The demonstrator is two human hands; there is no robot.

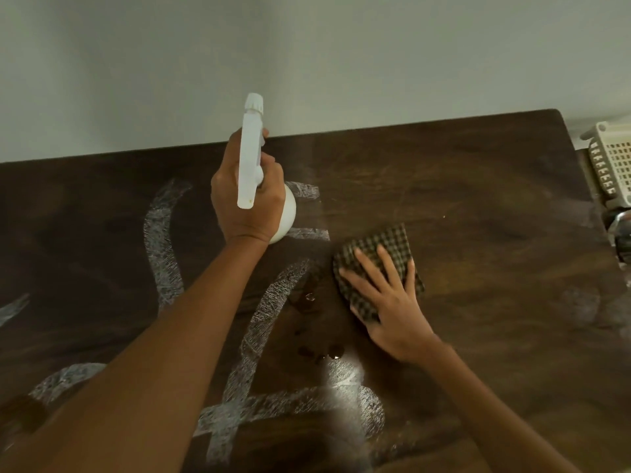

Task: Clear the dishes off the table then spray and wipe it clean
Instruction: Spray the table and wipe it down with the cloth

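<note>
Curled fingers of the left hand point(239, 220) clamp the white spray bottle point(251, 158), held above the dark wooden table point(478, 199) toward 11 o'clock with its nozzle pointing to the wall. At 4 o'clock the right hand point(392, 308) lies flat with fingers spread, pressing a checked cloth point(382, 247) onto the tabletop. Whitish streaks point(160, 240) cross the wood from 8 to 6 o'clock, with droplets point(309, 297) between them and the cloth. A cream basket point(613, 162) sits at 2 o'clock.

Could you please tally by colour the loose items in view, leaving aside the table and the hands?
White: 1, the spray bottle
Dark checked: 1, the cloth
Cream: 1, the slotted basket
Shiny, cropped at the right edge: 1, an unidentified object
Total: 4
</note>
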